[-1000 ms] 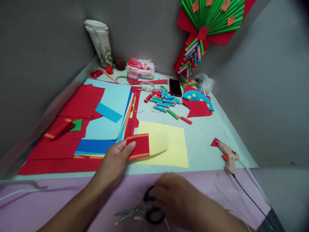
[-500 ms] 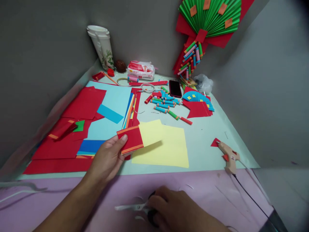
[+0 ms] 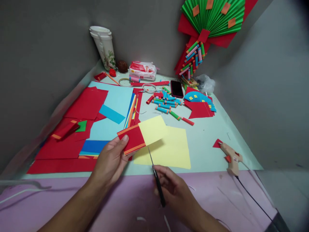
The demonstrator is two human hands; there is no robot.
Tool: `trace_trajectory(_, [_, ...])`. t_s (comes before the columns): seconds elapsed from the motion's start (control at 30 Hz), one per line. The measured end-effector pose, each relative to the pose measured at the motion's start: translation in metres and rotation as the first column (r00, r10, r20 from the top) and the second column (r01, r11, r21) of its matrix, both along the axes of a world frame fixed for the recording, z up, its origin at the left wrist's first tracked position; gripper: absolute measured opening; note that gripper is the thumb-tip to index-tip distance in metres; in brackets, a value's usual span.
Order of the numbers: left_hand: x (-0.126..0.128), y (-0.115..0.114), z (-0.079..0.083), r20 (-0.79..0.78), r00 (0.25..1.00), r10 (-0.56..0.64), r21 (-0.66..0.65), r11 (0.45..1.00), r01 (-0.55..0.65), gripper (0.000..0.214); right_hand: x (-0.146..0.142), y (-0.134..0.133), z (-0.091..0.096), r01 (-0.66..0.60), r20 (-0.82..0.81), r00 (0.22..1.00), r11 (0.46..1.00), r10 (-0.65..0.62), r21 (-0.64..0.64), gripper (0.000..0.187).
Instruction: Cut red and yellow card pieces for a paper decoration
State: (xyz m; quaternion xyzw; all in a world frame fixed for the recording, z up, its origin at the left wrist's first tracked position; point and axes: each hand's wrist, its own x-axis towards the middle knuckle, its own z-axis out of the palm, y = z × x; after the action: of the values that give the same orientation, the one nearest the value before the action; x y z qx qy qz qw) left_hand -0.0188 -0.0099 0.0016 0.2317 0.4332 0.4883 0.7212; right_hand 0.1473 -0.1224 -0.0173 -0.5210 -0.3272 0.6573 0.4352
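Observation:
Between the thumb and fingers of my left hand (image 3: pixel 112 158) is a red paper piece (image 3: pixel 131 139) with orange strips along two edges. A pale yellow paper strip (image 3: pixel 153 129) lies against it and sticks out to the right. My right hand (image 3: pixel 171 187) grips a pair of scissors (image 3: pixel 158 183) with black handles, pointing up. The blade tip is at the lower edge of the yellow strip, near where it meets the red; whether it touches cannot be made out. Below, a larger yellow sheet (image 3: pixel 177 151) lies on the table.
Red paper sheets (image 3: pixel 84 104) and blue card (image 3: pixel 95 147) lie on the left. Small paper rolls (image 3: pixel 166 104) are heaped mid-table near a phone (image 3: pixel 176 89). A corded hot glue gun (image 3: pixel 232 158) rests at right. A green paper fan (image 3: pixel 214 16) stands against the back wall.
My right hand has lifted the scissors from low over the pink surface up to the yellow strip, turning the blades upward. My left hand has tilted the papers, showing more yellow.

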Motion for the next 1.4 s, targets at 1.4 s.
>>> trace_trajectory(1.4, [0.009, -0.009, 0.003, -0.041, 0.998, -0.044, -0.053, 0.998, 0.041, 0.035, -0.001, 0.015, 0.004, 0.015, 0.059, 0.998, 0.999, -0.013, -0.042, 0.043])
